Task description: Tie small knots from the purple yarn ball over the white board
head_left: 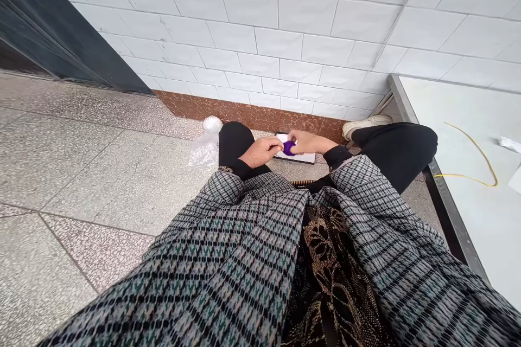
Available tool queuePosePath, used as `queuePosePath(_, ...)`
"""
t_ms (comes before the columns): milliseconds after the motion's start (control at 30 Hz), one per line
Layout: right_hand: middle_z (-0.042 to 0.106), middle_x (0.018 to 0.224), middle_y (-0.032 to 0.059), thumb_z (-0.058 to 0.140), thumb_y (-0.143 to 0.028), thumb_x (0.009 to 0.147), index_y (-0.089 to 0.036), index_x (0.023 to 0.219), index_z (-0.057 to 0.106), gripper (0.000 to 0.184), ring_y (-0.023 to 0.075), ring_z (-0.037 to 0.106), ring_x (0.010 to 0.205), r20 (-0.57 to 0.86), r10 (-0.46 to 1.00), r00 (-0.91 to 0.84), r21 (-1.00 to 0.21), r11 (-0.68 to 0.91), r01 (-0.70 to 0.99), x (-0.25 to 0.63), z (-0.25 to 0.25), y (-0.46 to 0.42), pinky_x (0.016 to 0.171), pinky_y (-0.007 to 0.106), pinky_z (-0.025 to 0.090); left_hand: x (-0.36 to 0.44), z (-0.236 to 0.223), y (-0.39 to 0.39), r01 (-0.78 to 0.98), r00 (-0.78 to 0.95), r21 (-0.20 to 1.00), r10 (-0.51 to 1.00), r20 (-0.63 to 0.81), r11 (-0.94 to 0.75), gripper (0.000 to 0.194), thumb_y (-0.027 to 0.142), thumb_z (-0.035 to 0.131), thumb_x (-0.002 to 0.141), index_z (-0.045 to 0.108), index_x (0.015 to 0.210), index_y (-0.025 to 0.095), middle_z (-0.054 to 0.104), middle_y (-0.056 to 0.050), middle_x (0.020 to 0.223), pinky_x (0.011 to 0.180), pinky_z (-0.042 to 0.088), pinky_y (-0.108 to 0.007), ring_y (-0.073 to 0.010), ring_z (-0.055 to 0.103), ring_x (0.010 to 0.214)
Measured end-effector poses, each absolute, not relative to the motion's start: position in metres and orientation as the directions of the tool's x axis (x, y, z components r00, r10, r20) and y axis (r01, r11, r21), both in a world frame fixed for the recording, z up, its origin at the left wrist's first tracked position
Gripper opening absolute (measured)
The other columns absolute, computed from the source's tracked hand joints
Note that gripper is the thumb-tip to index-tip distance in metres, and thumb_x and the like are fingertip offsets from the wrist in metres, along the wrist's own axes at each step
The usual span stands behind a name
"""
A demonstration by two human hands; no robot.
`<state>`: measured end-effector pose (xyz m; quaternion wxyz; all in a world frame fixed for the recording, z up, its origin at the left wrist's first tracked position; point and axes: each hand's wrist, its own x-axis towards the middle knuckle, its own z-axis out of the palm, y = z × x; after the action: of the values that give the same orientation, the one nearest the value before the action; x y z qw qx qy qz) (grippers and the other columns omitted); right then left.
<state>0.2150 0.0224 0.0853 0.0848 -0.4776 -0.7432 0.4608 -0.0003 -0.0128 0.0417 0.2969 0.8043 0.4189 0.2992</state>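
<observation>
Purple bundle (pixel 289 148), rounded and soft-looking, is pinched by right fingers (pixel 296 149); left fingers (pixel 275 142) press together beside.

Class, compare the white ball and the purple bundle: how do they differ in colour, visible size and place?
The white ball is pale; the purple bundle is deep violet. The white ball shows larger; the purple bundle shows smaller, partly covered by fingers. The white ball lies beside the clear plastic bag; the purple bundle is in the right hand. Both look roundish.
</observation>
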Motion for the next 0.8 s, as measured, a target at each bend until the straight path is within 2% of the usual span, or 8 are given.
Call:
queuePosePath(133,0.066,0.077,-0.003,0.072,0.0,0.072,-0.019,0.093,0.061,0.03,0.0107,0.061,0.058,-0.362,0.622,-0.694,-0.87,0.042,0.492,0.216,0.097,0.016,0.053,0.021,0.048,-0.005,0.036,-0.007,0.493,0.355,0.748,0.887,0.295,-0.445,0.02,0.028,0.057,0.093,0.071,0.084,0.018,0.067,-0.004,0.083,0.083,0.048,-0.032,-0.0191,0.06,0.082)
queuePosePath(233,0.068,0.084,0.0002,0.065,-0.004,0.086,-0.019,0.102,0.057,0.023,0.0103,0.064,0.063,-0.236,0.764,-0.6,-0.971,-0.215,0.108,0.218,0.105,0.021,0.061,0.021,0.055,0.0,0.028,-0.006,0.48,0.253,0.812,0.938,0.235,-0.333,0.021,0.03,0.056,0.093,0.068,0.081,0.018,0.067,-0.003,0.082,0.08,0.047,-0.031,-0.0178,0.057,0.078)
queuePosePath(333,0.066,0.084,-0.0006,0.056,-0.008,0.097,-0.02,0.104,0.051,0.014,0.0086,0.064,0.064,-0.206,0.903,-0.377,-0.949,-0.279,-0.15,0.218,0.103,0.031,0.068,0.02,0.058,0.01,0.027,-0.011,0.453,0.429,0.832,0.896,0.111,-0.32,0.023,0.033,0.057,0.091,0.069,0.079,0.018,0.068,-0.003,0.079,0.079,0.047,-0.03,-0.0182,0.059,0.077)
queuePosePath(433,0.067,0.082,-0.0008,0.064,-0.006,0.092,-0.02,0.107,0.054,0.023,0.0099,0.062,0.061,-0.244,0.924,-0.293,-0.969,-0.221,0.111,0.216,0.093,0.034,0.064,0.022,0.055,0.015,0.037,-0.017,0.418,0.618,0.802,0.781,0.094,-0.427,0.024,0.034,0.058,0.092,0.07,0.08,0.018,0.071,-0.005,0.082,0.085,0.048,-0.031,-0.0199,0.064,0.083)
queuePosePath(500,0.066,0.075,-0.0017,0.072,0.0,0.082,-0.019,0.101,0.059,0.03,0.0119,0.058,0.057,-0.286,0.896,-0.34,-0.882,-0.108,0.459,0.214,0.089,0.03,0.058,0.024,0.051,0.012,0.045,-0.017,0.432,0.575,0.767,0.8,0.17,-0.474,0.024,0.034,0.057,0.093,0.07,0.08,0.018,0.07,-0.005,0.084,0.086,0.048,-0.031,-0.02,0.063,0.084)
queuePosePath(567,0.064,0.068,-0.0033,0.074,0.004,0.074,-0.019,0.092,0.063,0.031,0.0124,0.057,0.055,-0.361,0.802,-0.477,-0.768,0.035,0.64,0.214,0.09,0.022,0.056,0.025,0.047,0.007,0.049,-0.014,0.469,0.449,0.748,0.856,0.256,-0.47,0.023,0.033,0.056,0.093,0.068,0.08,0.019,0.067,-0.005,0.082,0.085,0.048,-0.032,-0.0196,0.06,0.082)
queuePosePath(700,0.069,0.079,-0.003,0.071,0.001,0.076,-0.017,0.094,0.066,0.026,0.0109,0.065,0.063,-0.369,0.58,-0.727,-0.897,-0.018,0.441,0.216,0.102,0.013,0.06,0.022,0.055,0.001,0.039,-0.008,0.475,0.248,0.814,0.938,0.242,-0.335,0.022,0.035,0.056,0.09,0.063,0.078,0.019,0.06,-0.001,0.076,0.077,0.045,-0.03,-0.0171,0.054,0.075)
queuePosePath(800,0.071,0.083,0.0001,0.067,-0.003,0.087,-0.016,0.102,0.061,0.021,0.01,0.067,0.065,-0.298,0.728,-0.618,-0.954,-0.245,0.172,0.216,0.109,0.016,0.066,0.022,0.061,0.009,0.027,-0.01,0.428,0.278,0.873,0.953,0.117,-0.232,0.024,0.038,0.057,0.09,0.064,0.08,0.018,0.055,0.002,0.069,0.072,0.042,-0.028,-0.0152,0.048,0.069)
